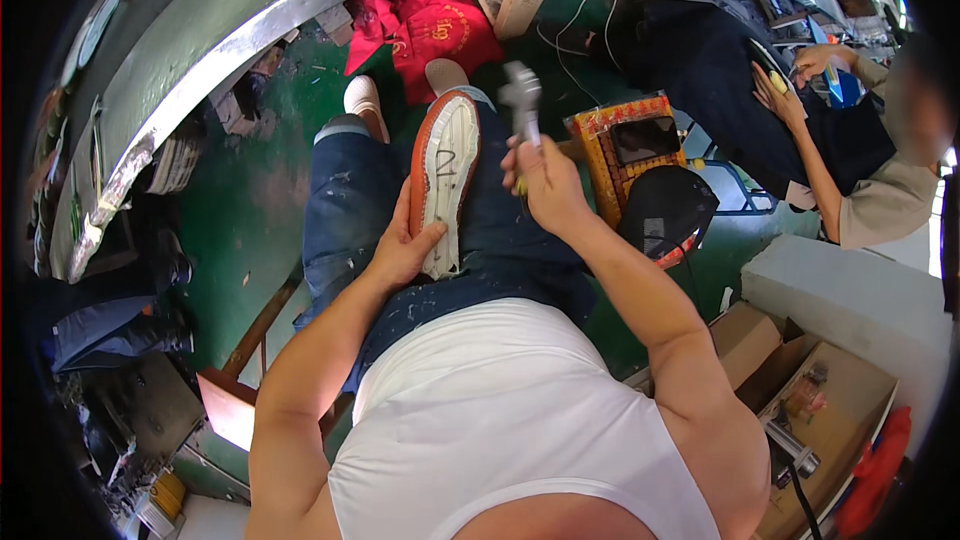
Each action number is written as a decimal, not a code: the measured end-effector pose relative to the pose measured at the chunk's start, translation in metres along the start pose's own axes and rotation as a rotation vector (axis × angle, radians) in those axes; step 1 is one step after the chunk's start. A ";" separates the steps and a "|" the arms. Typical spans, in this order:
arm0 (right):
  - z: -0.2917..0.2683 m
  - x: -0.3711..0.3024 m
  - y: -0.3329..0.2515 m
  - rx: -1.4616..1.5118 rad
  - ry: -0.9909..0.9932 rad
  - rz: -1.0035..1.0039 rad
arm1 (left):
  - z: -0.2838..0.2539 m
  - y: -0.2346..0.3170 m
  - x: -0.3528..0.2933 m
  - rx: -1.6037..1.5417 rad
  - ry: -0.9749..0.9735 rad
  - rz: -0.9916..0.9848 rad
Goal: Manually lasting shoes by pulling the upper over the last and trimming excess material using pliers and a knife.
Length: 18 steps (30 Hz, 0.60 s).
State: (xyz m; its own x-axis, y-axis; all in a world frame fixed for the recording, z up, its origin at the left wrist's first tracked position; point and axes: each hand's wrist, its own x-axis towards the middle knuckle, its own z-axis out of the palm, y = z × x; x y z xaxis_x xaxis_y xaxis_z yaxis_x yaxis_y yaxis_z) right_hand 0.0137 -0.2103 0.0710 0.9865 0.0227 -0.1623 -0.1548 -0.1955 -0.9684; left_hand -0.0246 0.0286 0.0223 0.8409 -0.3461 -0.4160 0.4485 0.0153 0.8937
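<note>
Shoe [447,165] in left hand [404,248]

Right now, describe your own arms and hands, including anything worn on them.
The left arm and right arm are bare, without sleeves; the white top is sleeveless. The left hand and right hand wear no gloves, and no watch shows at either wrist.

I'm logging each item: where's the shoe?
In the head view, the shoe is just left of centre, over the jeans, gripped by the left hand.
</note>
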 end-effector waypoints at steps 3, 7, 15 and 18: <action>0.002 0.021 0.012 -0.203 -0.285 0.441 | 0.000 -0.001 0.005 0.087 0.004 0.016; -0.007 0.031 0.012 0.281 -0.224 0.436 | -0.004 0.005 0.009 -0.038 0.024 0.017; -0.026 0.005 0.050 0.166 -0.248 0.436 | -0.021 0.085 -0.010 -0.808 -0.120 0.151; -0.031 -0.002 0.030 -0.082 -0.322 0.307 | -0.039 0.140 0.010 -0.945 -0.200 0.142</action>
State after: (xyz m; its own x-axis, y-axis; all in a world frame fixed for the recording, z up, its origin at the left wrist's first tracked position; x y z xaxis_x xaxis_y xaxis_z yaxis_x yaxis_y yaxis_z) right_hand 0.0087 -0.2464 0.0481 0.8264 0.2527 -0.5031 -0.4202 -0.3179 -0.8499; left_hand 0.0581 0.0636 0.1371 0.8783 -0.4341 -0.2007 0.4780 0.7850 0.3940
